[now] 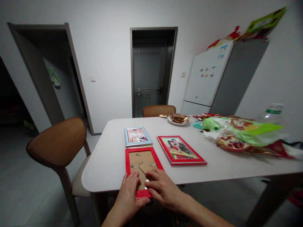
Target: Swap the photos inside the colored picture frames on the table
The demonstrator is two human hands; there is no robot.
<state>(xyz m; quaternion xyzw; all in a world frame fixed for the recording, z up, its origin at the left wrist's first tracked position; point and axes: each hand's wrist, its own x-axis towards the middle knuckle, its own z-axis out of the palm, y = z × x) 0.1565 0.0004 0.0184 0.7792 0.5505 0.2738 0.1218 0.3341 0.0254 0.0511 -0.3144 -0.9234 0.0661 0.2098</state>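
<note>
Face-down red photo frame (143, 158) at the tabletop (106, 157) edge
Left hand (130, 188): grip closed on its near corner; right hand (163, 188) curled at a metal clip (147, 181), hold unclear; best press the backing (149, 159) flat.

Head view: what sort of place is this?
Probably a home dining area: a white dining table with wooden-backed chairs beside it, and a refrigerator with small magnets on its door.
</note>
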